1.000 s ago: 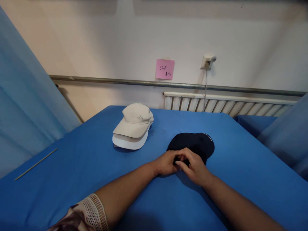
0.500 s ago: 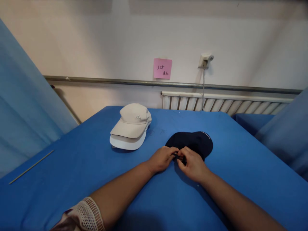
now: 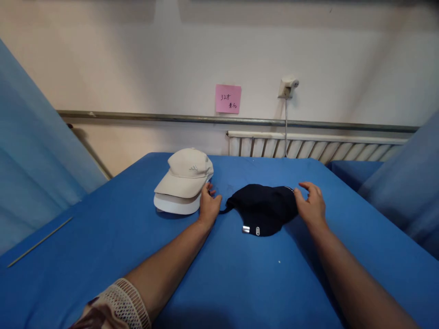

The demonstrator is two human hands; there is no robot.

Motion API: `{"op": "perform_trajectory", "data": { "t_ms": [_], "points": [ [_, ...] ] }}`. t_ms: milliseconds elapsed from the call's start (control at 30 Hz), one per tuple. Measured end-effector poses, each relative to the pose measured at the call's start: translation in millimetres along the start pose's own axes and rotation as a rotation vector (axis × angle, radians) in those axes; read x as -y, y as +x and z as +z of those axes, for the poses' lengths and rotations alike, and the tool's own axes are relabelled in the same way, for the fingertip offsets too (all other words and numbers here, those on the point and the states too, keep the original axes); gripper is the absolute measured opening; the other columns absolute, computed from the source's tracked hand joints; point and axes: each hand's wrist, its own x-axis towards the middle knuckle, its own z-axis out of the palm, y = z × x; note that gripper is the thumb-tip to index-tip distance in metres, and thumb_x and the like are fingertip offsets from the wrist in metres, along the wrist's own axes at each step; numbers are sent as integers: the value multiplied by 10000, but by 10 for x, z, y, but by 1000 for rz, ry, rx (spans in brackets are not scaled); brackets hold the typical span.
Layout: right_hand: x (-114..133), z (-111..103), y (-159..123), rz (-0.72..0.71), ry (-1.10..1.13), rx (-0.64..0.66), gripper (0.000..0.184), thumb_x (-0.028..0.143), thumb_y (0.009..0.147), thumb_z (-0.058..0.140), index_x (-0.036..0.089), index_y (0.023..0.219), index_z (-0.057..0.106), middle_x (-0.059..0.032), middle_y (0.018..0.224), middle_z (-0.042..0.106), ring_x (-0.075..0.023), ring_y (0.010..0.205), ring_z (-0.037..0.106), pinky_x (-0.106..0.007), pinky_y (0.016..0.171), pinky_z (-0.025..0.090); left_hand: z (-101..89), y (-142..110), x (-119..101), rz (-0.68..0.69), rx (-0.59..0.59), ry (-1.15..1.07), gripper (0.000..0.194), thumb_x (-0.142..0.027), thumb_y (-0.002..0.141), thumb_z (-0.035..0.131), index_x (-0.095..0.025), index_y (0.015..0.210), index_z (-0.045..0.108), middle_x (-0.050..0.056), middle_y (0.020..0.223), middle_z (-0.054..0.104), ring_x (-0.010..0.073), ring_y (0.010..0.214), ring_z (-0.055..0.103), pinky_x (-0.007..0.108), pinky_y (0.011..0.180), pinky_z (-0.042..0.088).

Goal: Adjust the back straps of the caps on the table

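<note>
A navy baseball cap (image 3: 262, 205) lies on the blue-covered table, its brim toward the right. Its back strap is undone, with a metal buckle (image 3: 246, 229) and a metal eyelet (image 3: 258, 231) at the near edge. My left hand (image 3: 208, 205) is open between this cap and two stacked caps, beside the loose strap end. My right hand (image 3: 311, 205) is open at the brim, thumb at its edge and fingers apart. On the left, a beige cap (image 3: 188, 169) rests on a white cap (image 3: 176, 204); my left fingers overlap their right side, and contact is unclear.
A thin stick (image 3: 40, 242) lies along the left side of the blue table cover (image 3: 240, 283). Behind stand a metal rail (image 3: 164, 117), a white radiator (image 3: 260, 146) and a plugged-in socket (image 3: 287, 87). Blue curtains (image 3: 37, 151) hang at both sides.
My hands were together at the navy cap's back strap and have now moved apart, left hand toward the stacked caps, right hand to the brim. The strap now hangs loose.
</note>
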Motion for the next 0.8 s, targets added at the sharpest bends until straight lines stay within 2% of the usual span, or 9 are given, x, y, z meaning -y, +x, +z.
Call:
{"op": "perform_trajectory", "data": {
  "t_ms": [100,167,267,400,500,567,667,733,800],
  "points": [
    [-327,46,200,339,-124,170,592,487,770,601,101,1218,585,-221,1204,609,-342,1145,569,-470,985,421,-14,-102,-97,269,71,219,555,-86,701,599,-170,1248,548,121,1295,574,267,1220,514,434,1060,392],
    [-396,68,232,451,-78,280,622,504,765,620,74,1213,593,-237,1183,633,-339,1121,599,-439,958,451,-17,-171,-153,370,164,330,438,-99,726,582,-186,1153,621,96,1204,633,265,1173,543,449,1052,398],
    [-316,67,181,571,83,416,493,527,774,636,107,1028,682,-198,1026,710,-315,997,662,-396,839,519,-2,-237,-165,383,337,393,320,-128,766,563,-211,1056,670,65,1044,691,244,1031,615,438,981,456],
    [-153,-12,91,897,599,659,255,395,802,661,142,812,694,-127,786,742,-222,679,693,-312,614,556,19,-234,-111,332,437,331,296,-140,776,562,-206,1048,658,58,1021,700,228,996,639,402,936,488],
    [-105,-79,94,1013,914,616,97,233,800,640,147,772,674,-94,687,730,-183,566,670,-278,561,562,3,-196,-120,303,265,247,413,-197,787,601,-176,1198,575,105,1164,643,242,1099,602,417,971,469],
    [-83,-99,116,1000,1093,505,89,203,810,598,156,801,674,-75,679,730,-187,588,683,-292,600,586,-19,-177,-150,287,130,196,499,-229,794,616,-156,1275,509,136,1238,593,252,1148,572,432,989,453],
    [-12,-77,111,935,1297,328,157,182,809,543,175,875,685,-50,754,749,-189,701,713,-330,730,605,-38,-191,-196,245,23,114,541,-252,799,625,-161,1309,468,146,1280,558,253,1177,546,433,1001,434],
    [67,-31,50,905,1352,262,175,179,793,547,189,887,693,-34,793,757,-184,763,719,-339,808,593,-24,-240,-223,196,26,31,519,-277,789,651,-173,1275,501,135,1257,572,250,1173,545,421,1013,420],
    [162,30,-58,882,1372,295,168,187,774,570,196,879,701,-32,829,762,-189,815,721,-352,864,576,9,-312,-255,69,171,-118,432,-344,786,672,-168,1168,574,125,1164,621,245,1103,583,404,992,433]
  ]
}}
